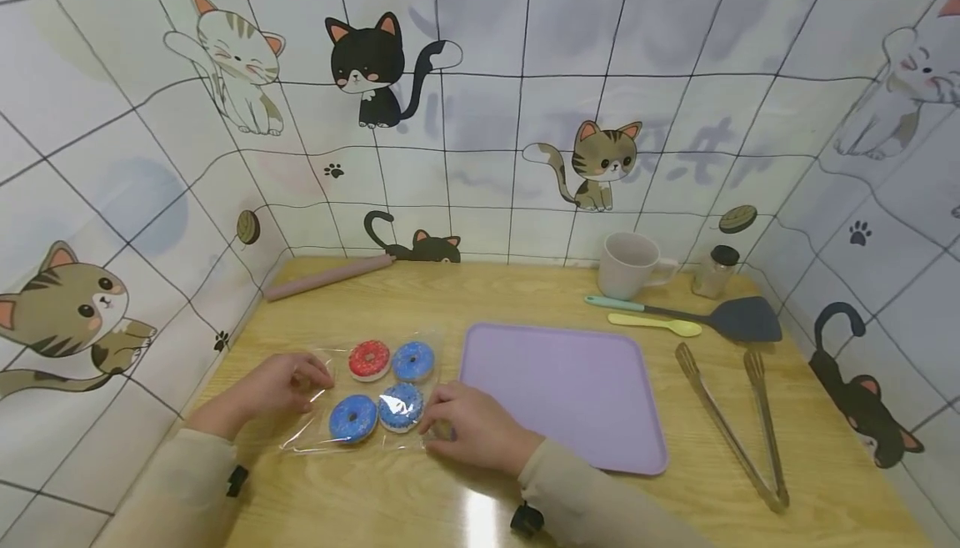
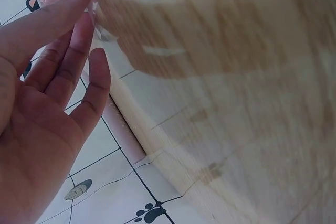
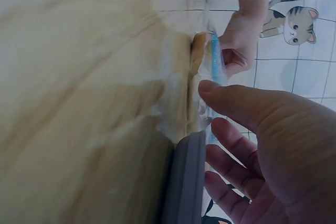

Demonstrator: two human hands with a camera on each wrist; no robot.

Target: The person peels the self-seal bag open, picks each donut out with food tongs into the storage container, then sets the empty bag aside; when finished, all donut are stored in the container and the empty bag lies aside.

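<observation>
A clear plastic bag lies flat on the table. Inside it are a red toy donut and three blue ones, such as the lower-left blue donut. At the bag's left edge, my left hand pinches the film between thumb and fingertips; the left wrist view shows this hand with its little finger standing apart. My right hand holds the bag's right edge, beside a lilac tray. Seen from the right wrist, that hand's thumb lies against the crinkled film.
Metal tongs lie spread at the right. Behind them are a dark spatula, a yellow spoon, a mug and a black-lidded jar. A rolling pin lies at the back left, near the cat-print wall covering.
</observation>
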